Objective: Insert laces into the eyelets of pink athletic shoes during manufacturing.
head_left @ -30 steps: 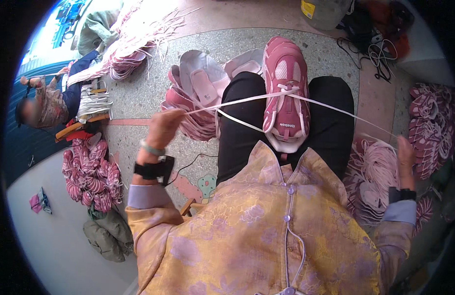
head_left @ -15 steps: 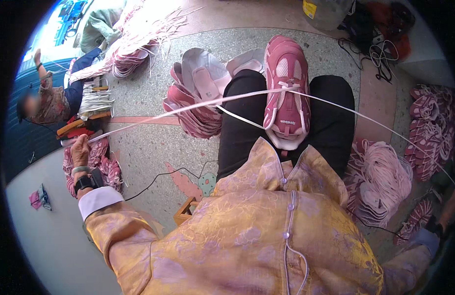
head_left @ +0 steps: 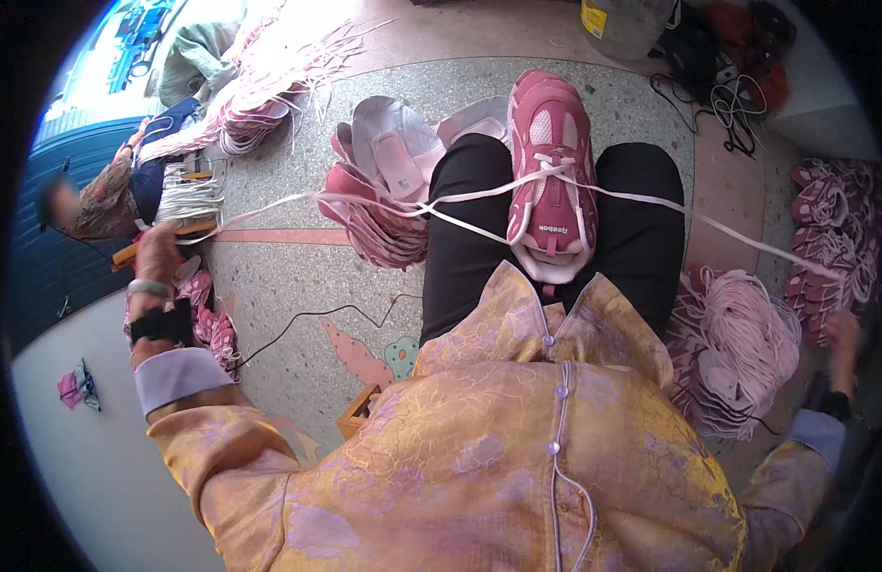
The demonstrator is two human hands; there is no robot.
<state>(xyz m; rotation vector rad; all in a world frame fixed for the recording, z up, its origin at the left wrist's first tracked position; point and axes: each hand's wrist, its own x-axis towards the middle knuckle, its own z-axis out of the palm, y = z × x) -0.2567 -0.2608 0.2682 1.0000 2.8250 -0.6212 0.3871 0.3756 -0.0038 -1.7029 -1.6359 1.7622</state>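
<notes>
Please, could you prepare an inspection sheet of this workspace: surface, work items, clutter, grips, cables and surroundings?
Surface: speckled floor with pink bands.
Work items: pink shoe between black trouser legs, toe pointing away; pale lace runs out to both sides.
Clutter: stacked pink shoe pieces left of the shoe; pale lace bundle and piled pink shoes at right.
Left grip: at the lace's left stretch; hold unclear.
Right grip: blurred, near the lace's right stretch; hold unclear.
Cables: dark cord on the floor at left; tangled cords at upper right.
Surroundings: another person at left; translucent container at top right.
</notes>
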